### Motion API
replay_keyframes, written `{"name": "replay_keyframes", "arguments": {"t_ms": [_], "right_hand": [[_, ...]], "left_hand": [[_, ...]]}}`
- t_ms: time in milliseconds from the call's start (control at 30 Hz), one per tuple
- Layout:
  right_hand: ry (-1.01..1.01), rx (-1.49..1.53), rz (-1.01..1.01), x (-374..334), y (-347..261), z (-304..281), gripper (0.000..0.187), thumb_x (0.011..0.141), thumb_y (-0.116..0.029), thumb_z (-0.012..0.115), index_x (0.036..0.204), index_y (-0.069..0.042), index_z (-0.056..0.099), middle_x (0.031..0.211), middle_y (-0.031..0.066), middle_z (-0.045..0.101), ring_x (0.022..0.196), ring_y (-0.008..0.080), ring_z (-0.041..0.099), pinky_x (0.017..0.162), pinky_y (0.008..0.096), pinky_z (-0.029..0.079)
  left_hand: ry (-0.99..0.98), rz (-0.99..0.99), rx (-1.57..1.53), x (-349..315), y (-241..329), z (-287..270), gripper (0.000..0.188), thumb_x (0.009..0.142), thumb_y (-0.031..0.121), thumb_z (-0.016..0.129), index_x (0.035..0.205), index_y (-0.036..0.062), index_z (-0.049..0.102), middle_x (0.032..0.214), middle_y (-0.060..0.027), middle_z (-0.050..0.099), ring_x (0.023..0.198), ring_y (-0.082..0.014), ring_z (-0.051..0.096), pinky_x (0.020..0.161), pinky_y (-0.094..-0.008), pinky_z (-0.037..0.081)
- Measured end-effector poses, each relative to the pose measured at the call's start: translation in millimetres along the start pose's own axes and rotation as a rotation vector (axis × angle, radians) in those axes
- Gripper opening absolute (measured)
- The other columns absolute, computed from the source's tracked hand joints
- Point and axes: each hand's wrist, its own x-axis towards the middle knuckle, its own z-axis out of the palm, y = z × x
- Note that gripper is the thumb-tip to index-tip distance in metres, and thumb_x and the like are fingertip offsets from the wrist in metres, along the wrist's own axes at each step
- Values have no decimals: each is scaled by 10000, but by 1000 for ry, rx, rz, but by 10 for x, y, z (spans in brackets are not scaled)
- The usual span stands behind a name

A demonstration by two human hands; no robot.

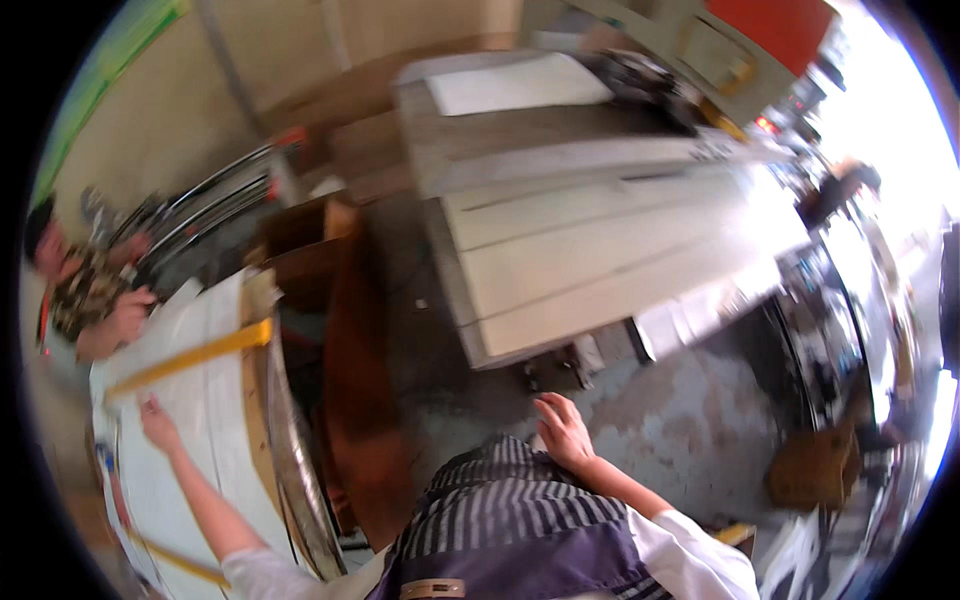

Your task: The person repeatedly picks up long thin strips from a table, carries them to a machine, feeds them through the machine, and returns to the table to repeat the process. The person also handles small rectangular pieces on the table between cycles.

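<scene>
"So, where's the yellow strip (195,358)?"
"Across the white table (228,425), one end at its right edge. The left hand (158,425) is near the other; blurred, I can't tell its grip."
"Right hand (567,432)?"
"Half-curled beside the striped apron (500,520), contents unclear."

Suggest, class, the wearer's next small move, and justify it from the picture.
Probably, bring the left hand slightly forward to the yellow strip on the white surface. That hand is just short of the strip, while the right hand is away beside the striped apron. Whether the left fingertips already touch the surface is too blurred to tell.
</scene>
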Motion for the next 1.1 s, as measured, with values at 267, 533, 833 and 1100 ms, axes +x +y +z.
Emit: {"name": "replay_keyframes", "arguments": {"t_ms": [267, 533, 833, 1100], "right_hand": [[56, -63, 274, -515, 210, -378, 446, 850, -89, 654, 1279, -39, 542, 1285, 186, 506, 1179, 370, 515, 986, 439, 454], [225, -83, 552, -1328, 934, -956, 404, 870, -69, 646, 1263, -42, 561, 1292, 186, 516, 1177, 371, 530, 974, 422, 469], [417, -178, 862, -2850, 2191, -1980, 363, 899, -67, 623, 1253, -25, 554, 1270, 187, 515, 1160, 366, 534, 954, 410, 471], [448, -185, 808, -2684, 3409, -3160, 356, 914, -71, 613, 1261, -29, 545, 1252, 184, 525, 1127, 364, 557, 928, 405, 488]], "left_hand": [[-181, 749, -694, -2115, 3731, -20, 468, 913, 72, 599, 1361, -13, 491, 1420, -207, 477, 1348, -370, 432, 1125, -463, 338], [-887, 1301, -866, -5318, 5741, -235, 629, 855, 187, 697, 1413, 19, 461, 1515, -172, 391, 1410, -337, 359, 1121, -463, 300], [-980, 1391, -866, -7004, 7237, -46, 674, 901, 320, 650, 1437, -5, 404, 1516, -179, 375, 1406, -355, 346, 1111, -476, 300], [-758, 1071, -447, -6895, 8838, 940, 741, 910, 428, 619, 1476, 29, 356, 1573, -144, 304, 1450, -312, 289, 1119, -579, 256]]}}
